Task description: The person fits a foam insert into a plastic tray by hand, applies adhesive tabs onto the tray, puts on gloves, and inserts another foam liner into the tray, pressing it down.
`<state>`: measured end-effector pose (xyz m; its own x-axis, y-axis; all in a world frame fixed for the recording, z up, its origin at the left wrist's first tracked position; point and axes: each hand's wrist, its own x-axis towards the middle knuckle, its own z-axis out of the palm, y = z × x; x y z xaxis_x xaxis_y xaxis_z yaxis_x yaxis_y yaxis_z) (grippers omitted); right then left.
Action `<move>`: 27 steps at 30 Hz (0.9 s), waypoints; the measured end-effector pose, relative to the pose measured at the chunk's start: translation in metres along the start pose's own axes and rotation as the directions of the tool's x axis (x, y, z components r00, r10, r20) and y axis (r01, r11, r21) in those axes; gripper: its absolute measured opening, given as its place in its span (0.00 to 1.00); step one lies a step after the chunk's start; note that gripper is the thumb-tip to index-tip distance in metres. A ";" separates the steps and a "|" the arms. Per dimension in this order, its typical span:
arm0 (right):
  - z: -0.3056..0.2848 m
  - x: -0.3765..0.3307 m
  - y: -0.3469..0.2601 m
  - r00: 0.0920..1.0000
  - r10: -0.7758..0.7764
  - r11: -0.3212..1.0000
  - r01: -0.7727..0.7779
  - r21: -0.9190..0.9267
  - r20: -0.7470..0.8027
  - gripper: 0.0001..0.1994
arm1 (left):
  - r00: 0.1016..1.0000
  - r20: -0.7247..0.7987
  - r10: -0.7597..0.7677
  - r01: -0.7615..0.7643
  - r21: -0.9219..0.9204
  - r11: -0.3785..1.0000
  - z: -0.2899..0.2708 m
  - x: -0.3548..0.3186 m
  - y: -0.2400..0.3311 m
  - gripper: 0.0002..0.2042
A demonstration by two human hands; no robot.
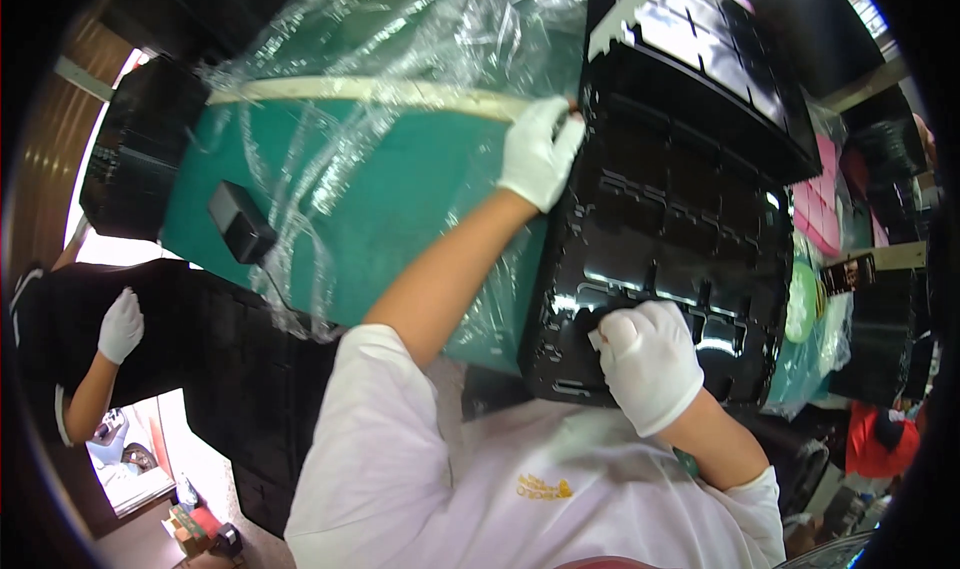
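A black plastic tray (690, 231), glossy and moulded with ridges and slots, lies in front of me at centre right. My left hand (541, 157), in a white glove, is closed at the tray's far left edge, its fingertips curled against the rim. Over the near part of the tray is my right hand (652, 365), also white-gloved and closed in a pinch. A small pale bit shows at its thumb, too little to name. Another black moulded tray (700, 99) stands tilted at the far end of the first.
Clear plastic film (440, 44) covers parts of the green tabletop (390, 199). A small black box (241, 221) sits there at left. Pink pieces (818, 204) and a green bundle (802, 304) lie right of the trays. At left, another person's gloved hand (122, 326) is beside black sheets (245, 369).
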<state>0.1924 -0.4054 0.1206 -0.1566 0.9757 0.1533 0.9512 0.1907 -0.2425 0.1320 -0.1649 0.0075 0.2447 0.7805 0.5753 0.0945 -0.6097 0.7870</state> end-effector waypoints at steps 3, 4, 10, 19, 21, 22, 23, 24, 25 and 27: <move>-0.013 -0.008 -0.002 1.000 0.002 0.975 -0.008 0.221 0.031 0.08 | 1.000 0.011 -0.009 0.009 0.001 1.000 -0.003 -0.002 0.004 0.13; -0.024 -0.010 -0.002 0.998 -0.015 0.942 -0.007 0.335 0.062 0.10 | 1.000 0.012 -0.021 0.021 0.005 1.000 -0.006 -0.002 0.004 0.13; -0.060 -0.059 0.044 0.896 0.360 0.061 0.257 0.964 -0.262 0.16 | 0.997 0.030 -0.077 0.078 -0.064 0.995 -0.005 -0.004 0.006 0.13; -0.082 -0.184 0.183 0.080 0.632 0.730 -0.393 0.559 -0.771 0.04 | 0.998 0.060 -0.010 0.006 0.066 0.998 0.004 0.001 0.005 0.14; -0.079 -0.170 0.189 0.057 0.514 0.697 -0.610 0.378 -0.856 0.05 | 0.996 0.092 -0.004 -0.005 0.102 0.995 -0.002 -0.001 -0.010 0.16; -0.078 -0.173 0.199 0.005 0.534 0.505 -0.804 0.314 -0.845 0.07 | 0.995 0.088 -0.038 0.032 0.065 0.997 -0.005 -0.001 -0.021 0.16; -0.075 -0.174 0.212 0.002 0.464 0.543 -0.791 0.283 -0.886 0.08 | 0.983 0.116 -0.144 0.148 -0.025 0.989 -0.008 0.002 -0.004 0.17; -0.069 -0.186 0.237 -0.019 0.439 0.562 -0.775 0.291 -0.898 0.07 | 0.989 0.088 -0.118 0.121 -0.031 0.992 -0.005 0.002 -0.023 0.16; -0.065 -0.195 0.255 0.036 0.395 0.532 -0.823 0.197 -0.918 0.07 | 0.983 0.084 -0.164 0.168 -0.054 0.984 -0.006 0.004 -0.032 0.16; -0.060 -0.211 0.292 0.167 0.284 0.481 -0.877 -0.011 -0.944 0.06 | 0.988 0.092 -0.124 0.127 -0.027 0.992 0.000 0.002 -0.045 0.16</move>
<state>0.5189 -0.5618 0.0748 0.4947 0.1157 0.8613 0.5978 -0.7647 -0.2406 0.1285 -0.1364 -0.0266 0.3186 0.8339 0.4506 0.0989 -0.5020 0.8592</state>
